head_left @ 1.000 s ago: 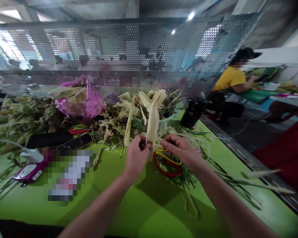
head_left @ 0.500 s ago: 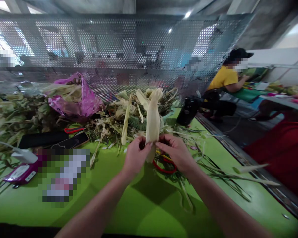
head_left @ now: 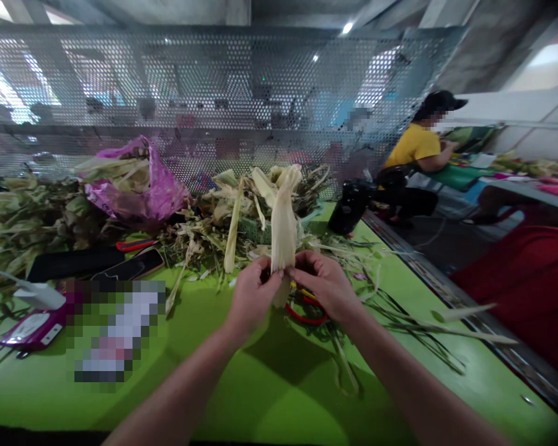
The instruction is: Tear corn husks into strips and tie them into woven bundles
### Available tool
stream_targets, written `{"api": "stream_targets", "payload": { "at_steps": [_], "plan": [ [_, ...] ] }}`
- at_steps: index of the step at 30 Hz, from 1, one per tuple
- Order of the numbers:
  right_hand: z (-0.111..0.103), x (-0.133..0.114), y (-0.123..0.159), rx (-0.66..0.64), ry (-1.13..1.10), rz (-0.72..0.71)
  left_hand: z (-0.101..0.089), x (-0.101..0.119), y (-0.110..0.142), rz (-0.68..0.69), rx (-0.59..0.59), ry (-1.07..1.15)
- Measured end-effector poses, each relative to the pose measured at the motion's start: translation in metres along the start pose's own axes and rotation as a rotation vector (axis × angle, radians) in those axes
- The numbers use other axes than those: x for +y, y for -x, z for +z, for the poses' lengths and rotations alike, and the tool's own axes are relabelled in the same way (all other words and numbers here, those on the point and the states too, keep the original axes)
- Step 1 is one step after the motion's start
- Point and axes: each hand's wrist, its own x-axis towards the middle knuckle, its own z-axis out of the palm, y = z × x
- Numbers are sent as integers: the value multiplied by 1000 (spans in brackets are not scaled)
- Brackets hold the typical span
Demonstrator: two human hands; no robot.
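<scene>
Left hand (head_left: 253,294) and right hand (head_left: 323,285), fingertips closed, pinch the husk (head_left: 283,229) low; it seems light, pliable, tearable, best held there.

The husk (head_left: 283,235) looks papery and matt, the bag (head_left: 162,184) glossy plastic, the tabletop (head_left: 181,322) smooth.

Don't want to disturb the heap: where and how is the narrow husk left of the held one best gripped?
Probably pinch the narrow husk by its lower end, from the front: that end reaches the near edge of the heap, facing green tabletop, while its upper end is among others. The left hand is nearest.
</scene>
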Motion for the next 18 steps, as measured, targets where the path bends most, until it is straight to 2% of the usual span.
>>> {"api": "stream_targets", "payload": {
  "at_steps": [7,18],
  "plan": [
    [1,-4,1,-5,16,1,0,2,1,-4,35,3],
    [1,-2,0,-31,39,-10,0,0,1,-11,3,49]
  ]
}}
